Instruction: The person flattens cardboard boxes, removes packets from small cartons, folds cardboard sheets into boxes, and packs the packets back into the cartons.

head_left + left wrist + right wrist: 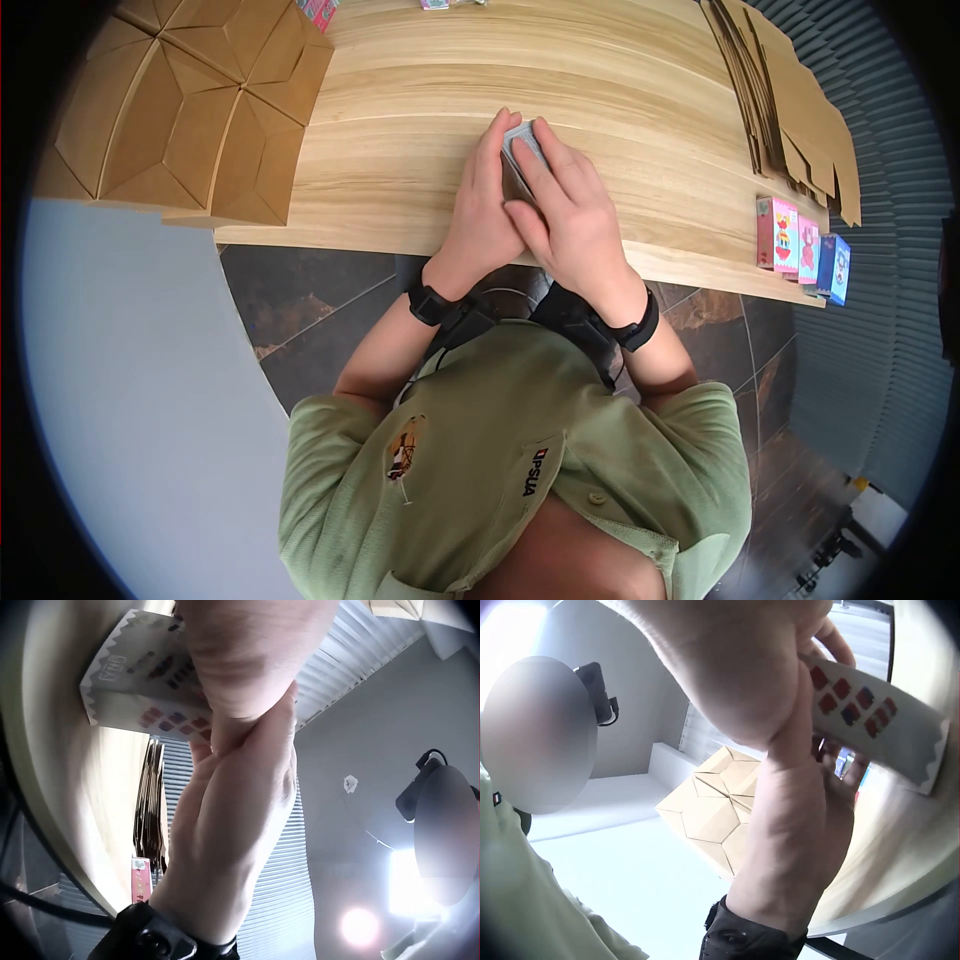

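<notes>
A small pale box (142, 675) with a zigzag edge and coloured diamond shapes is between my two hands above the wooden table, near its front edge. In the head view only its grey end (524, 138) shows between the fingers. My left hand (478, 212) holds it from the left, and in the right wrist view some left fingers (840, 766) show beyond it. From the right, my right hand (580, 215) holds it too, one finger lying over the grey face and the thumb lower down. Most of the box is covered by the hands.
Folded brown cardboard boxes (190, 110) stand at the table's left. Flat brown paper pieces (800, 95) lie at the back right. Several small pink and blue boxes (800, 245) line the front right edge. Another pink package (318, 12) sits at the back left.
</notes>
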Demonstrator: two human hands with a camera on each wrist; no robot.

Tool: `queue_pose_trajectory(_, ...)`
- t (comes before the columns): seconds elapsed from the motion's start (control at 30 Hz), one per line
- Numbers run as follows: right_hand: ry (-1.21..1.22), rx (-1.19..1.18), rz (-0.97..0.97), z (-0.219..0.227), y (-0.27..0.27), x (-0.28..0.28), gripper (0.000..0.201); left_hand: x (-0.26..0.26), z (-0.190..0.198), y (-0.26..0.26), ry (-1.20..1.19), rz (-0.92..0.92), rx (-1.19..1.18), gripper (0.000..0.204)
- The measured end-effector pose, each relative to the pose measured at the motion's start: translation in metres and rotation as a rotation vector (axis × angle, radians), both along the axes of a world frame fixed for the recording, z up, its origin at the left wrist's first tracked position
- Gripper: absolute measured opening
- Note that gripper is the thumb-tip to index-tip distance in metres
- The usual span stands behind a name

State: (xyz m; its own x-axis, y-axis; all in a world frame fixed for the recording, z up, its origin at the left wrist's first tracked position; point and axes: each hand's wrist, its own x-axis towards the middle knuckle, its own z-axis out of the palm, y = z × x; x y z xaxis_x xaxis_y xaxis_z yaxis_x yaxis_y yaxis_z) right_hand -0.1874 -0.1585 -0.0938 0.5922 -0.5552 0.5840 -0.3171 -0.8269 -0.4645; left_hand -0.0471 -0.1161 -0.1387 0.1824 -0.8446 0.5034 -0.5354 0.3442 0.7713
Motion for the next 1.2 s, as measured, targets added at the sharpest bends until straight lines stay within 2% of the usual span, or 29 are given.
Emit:
queue_pose_trajectory(0.07,0.092,-0.051,-0.008,0.003,0.003,-0.003,0.059,-0.001,-0.001,0.000,0.075,-0.035,-0.016,0.097)
queue_pose_trajectory(0.17,0.137,-0.079,-0.060,0.003,0.005,-0.009,0.068,-0.005,-0.028,-0.007,0.181,-0.070,0.012,0.104)
queue_pose_trajectory(0.27,0.134,-0.092,-0.238,-0.004,0.003,-0.027,0.069,-0.008,-0.023,-0.004,-0.013,-0.051,0.234,0.102)
queue_pose_trajectory(0.37,0.162,-0.025,-0.437,-0.012,0.009,-0.052,0.070,-0.006,-0.018,-0.010,-0.316,-0.150,0.186,0.087)
queue_pose_trajectory(0.43,0.159,0.065,-0.487,-0.026,0.012,-0.071,0.074,-0.006,-0.011,-0.011,-0.288,-0.268,0.219,0.077)
queue_pose_trajectory(0.47,0.095,0.155,-0.493,-0.035,0.012,-0.079,0.078,-0.005,-0.009,-0.012,-0.279,-0.321,0.244,0.072)
queue_pose_trajectory(0.57,0.129,0.069,-0.392,-0.029,0.015,-0.093,0.082,-0.006,-0.009,-0.016,-0.299,-0.396,0.242,0.064)
queue_pose_trajectory(0.6,0.149,0.134,-0.281,-0.033,0.015,-0.096,0.082,-0.004,-0.011,-0.018,-0.300,-0.423,0.234,0.065)
queue_pose_trajectory(0.7,0.267,0.089,-0.249,-0.039,0.014,-0.098,0.080,-0.006,-0.013,-0.019,-0.265,-0.468,0.205,0.068)
queue_pose_trajectory(0.77,0.185,0.073,-0.308,-0.037,0.012,-0.103,0.076,-0.008,-0.011,-0.017,-0.189,-0.448,0.168,0.069)
queue_pose_trajectory(0.83,0.156,0.015,-0.364,-0.028,0.007,-0.119,0.074,-0.005,-0.013,-0.019,-0.244,-0.393,0.146,0.069)
queue_pose_trajectory(0.9,0.133,-0.095,-0.558,-0.020,-0.005,-0.151,0.075,-0.002,-0.016,-0.019,-0.268,-0.361,0.153,0.067)
queue_pose_trajectory(1.0,0.210,-0.270,-0.919,-0.006,-0.029,-0.221,0.067,-0.002,-0.016,-0.018,-0.282,-0.357,0.185,0.064)
queue_pose_trajectory(1.1,0.266,-0.347,-1.094,0.000,-0.048,-0.295,0.055,-0.005,-0.009,-0.016,-0.305,-0.354,0.200,0.062)
queue_pose_trajectory(1.2,0.437,-0.373,-1.271,-0.021,-0.062,-0.347,0.056,-0.006,-0.006,-0.016,-0.312,-0.355,0.220,0.059)
